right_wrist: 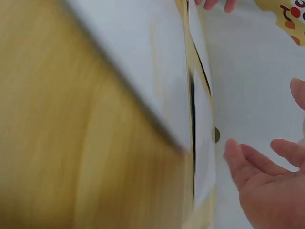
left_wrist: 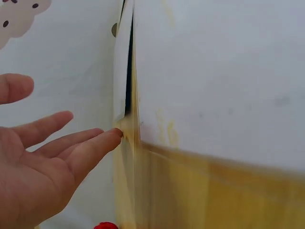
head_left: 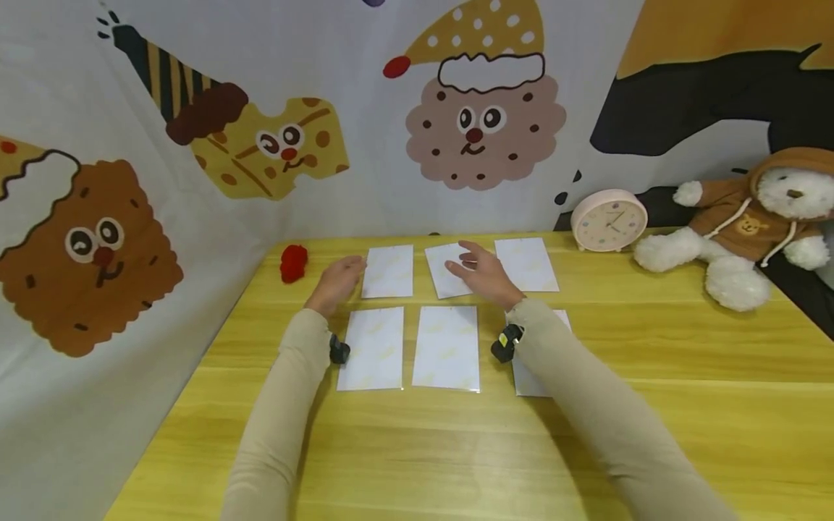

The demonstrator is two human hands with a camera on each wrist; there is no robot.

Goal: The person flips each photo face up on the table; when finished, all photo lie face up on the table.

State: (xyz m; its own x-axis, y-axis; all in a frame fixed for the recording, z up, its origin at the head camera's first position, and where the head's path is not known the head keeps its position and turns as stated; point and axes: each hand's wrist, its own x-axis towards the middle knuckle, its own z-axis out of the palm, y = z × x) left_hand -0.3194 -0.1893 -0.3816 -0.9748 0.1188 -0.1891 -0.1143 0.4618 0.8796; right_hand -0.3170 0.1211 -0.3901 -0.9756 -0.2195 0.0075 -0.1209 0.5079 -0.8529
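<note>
Six white cards lie in two rows on the wooden table. My left hand [head_left: 340, 282] is beside the left edge of the back-left card [head_left: 388, 272], fingers extended and holding nothing; the left wrist view shows the same hand [left_wrist: 52, 162] with its fingers spread. Over the right part of the tilted back-middle card [head_left: 444, 273] hovers my right hand [head_left: 485, 273], empty, fingers apart. The back-right card [head_left: 526, 265] is just past it. In front lie a left card [head_left: 373, 349], a middle card [head_left: 446, 347] and a right card [head_left: 531, 380], partly hidden by my right sleeve.
A red fuzzy object [head_left: 294, 263] lies at the back left of the table [head_left: 404, 456]. At the back right are a round pink clock [head_left: 609, 221] and a white plush bear [head_left: 739, 239] in a brown hoodie. A cartoon-printed cloth [head_left: 365, 174] hangs behind.
</note>
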